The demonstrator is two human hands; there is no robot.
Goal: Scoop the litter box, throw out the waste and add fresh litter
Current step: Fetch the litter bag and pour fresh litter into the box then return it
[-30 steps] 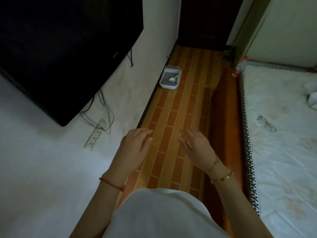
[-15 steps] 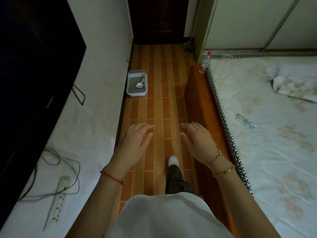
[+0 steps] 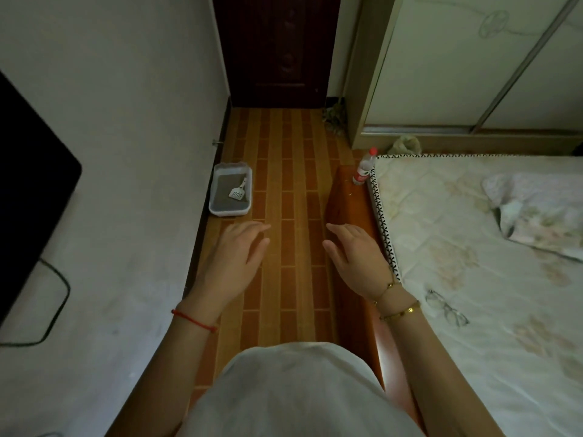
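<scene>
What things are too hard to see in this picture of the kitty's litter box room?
Head view only:
1. Any waste in the litter box is too small and dim to tell.
2. The label on the bottle is too small to read.
3. The black screen is cut off by the left edge.
4. The person's feet are hidden behind the white shirt.

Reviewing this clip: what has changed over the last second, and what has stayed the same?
The person has walked toward the litter box, which now sits nearer and lower in view, and the head has levelled out. Nothing was picked up or let go. The left hand and right hand stay open and empty out front; the scoop still lies in the box.
</scene>
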